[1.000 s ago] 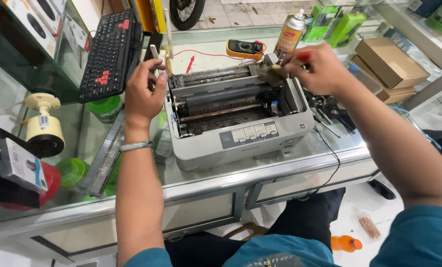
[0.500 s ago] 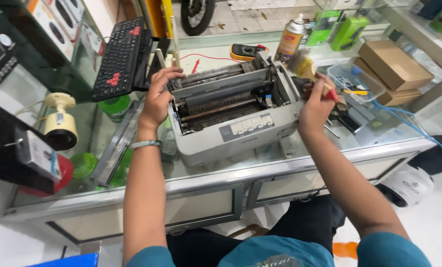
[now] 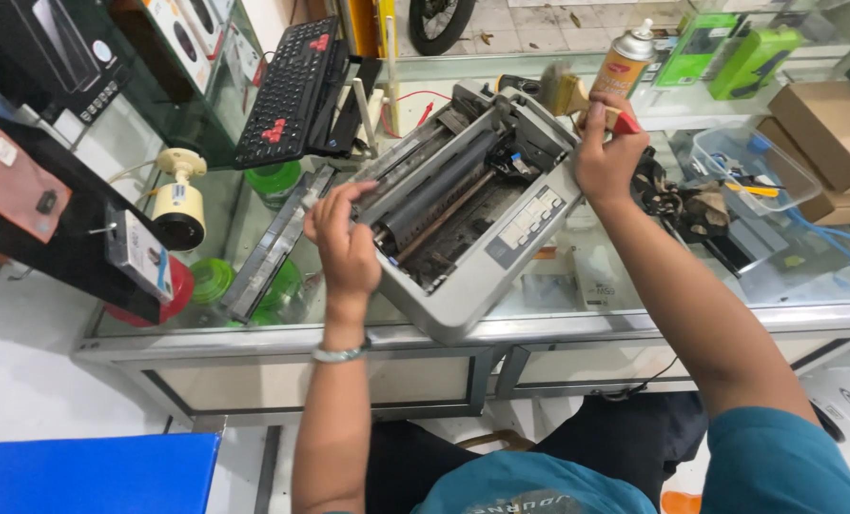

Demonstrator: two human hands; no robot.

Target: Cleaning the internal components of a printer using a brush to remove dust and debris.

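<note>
Overhanging the near edge of the glass counter [image 3: 634, 319], the opened grey printer [image 3: 472, 224] sits skewed, its front corner past the metal rim and pointing toward the person's lap; in my judgement this is the chief hazard, since a push from either hand could tip or slide the machine off the counter. The left hand [image 3: 344, 238] rests on the printer's left side, fingers [image 3: 334, 202] curled over the casing edge beside the dark roller, thumb toward the inside; the grip looks light, more a steadying hold than a clamp. The right hand [image 3: 607, 157] is closed around a paintbrush [image 3: 577, 95] with a red handle, bristles pointing up and left above the printer's far right corner, blurred, so whether they touch the casing cannot be told. A second risk, as judged: the exposed roller and mechanism lie directly under the left fingertips, and a slip could pinch them or knock small parts loose. Loosened dust could also fall onto the cluttered cloth and tools just right of the brush hand. A spray can [image 3: 625, 62] stands just beyond the right knuckles, near enough to be toppled by a wide sweep. A black keyboard [image 3: 287, 90] leans well beyond the left fingers.
</note>
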